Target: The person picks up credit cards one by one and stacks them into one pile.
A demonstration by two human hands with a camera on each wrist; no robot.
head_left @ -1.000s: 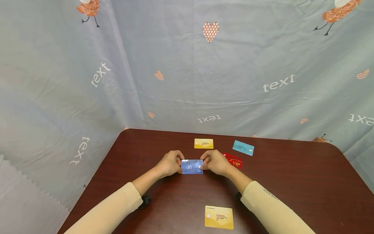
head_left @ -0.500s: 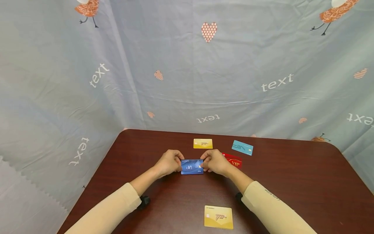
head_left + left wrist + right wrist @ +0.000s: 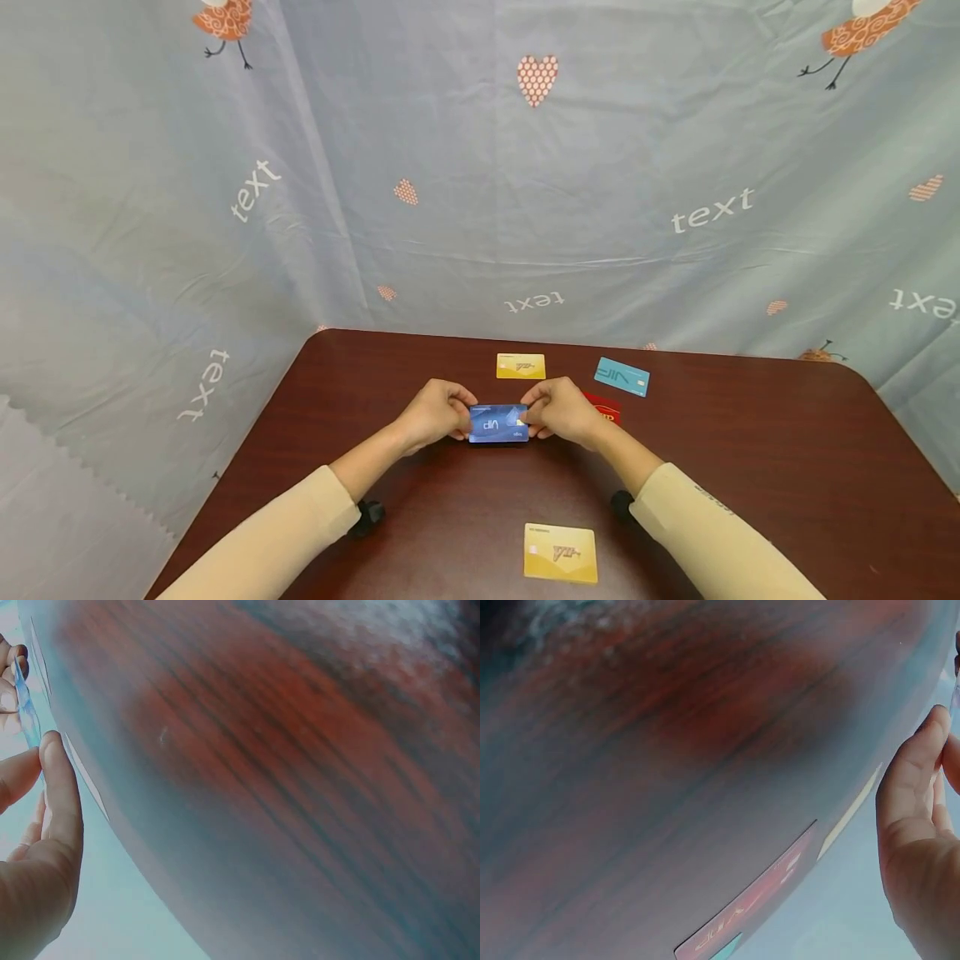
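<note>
A blue VIP card is held by both hands in the middle of the head view, its lettering upside down there. My left hand pinches its left end between thumb and fingers. The right end, near the chip, is pinched by my right hand. In the left wrist view the blue card shows nearly edge-on, between fingers of the two hands. Just beyond the right hand lies a red VIP card, partly covered by that hand in the head view.
A yellow card and a teal VIP card lie toward the back of the dark brown table. Another yellow card lies close to the front, between the forearms. A patterned grey-blue cloth hangs behind the table.
Both hands have shifted a little to the right and upward in the head view, with the blue card between them. The right hand now covers more of the red card.
</note>
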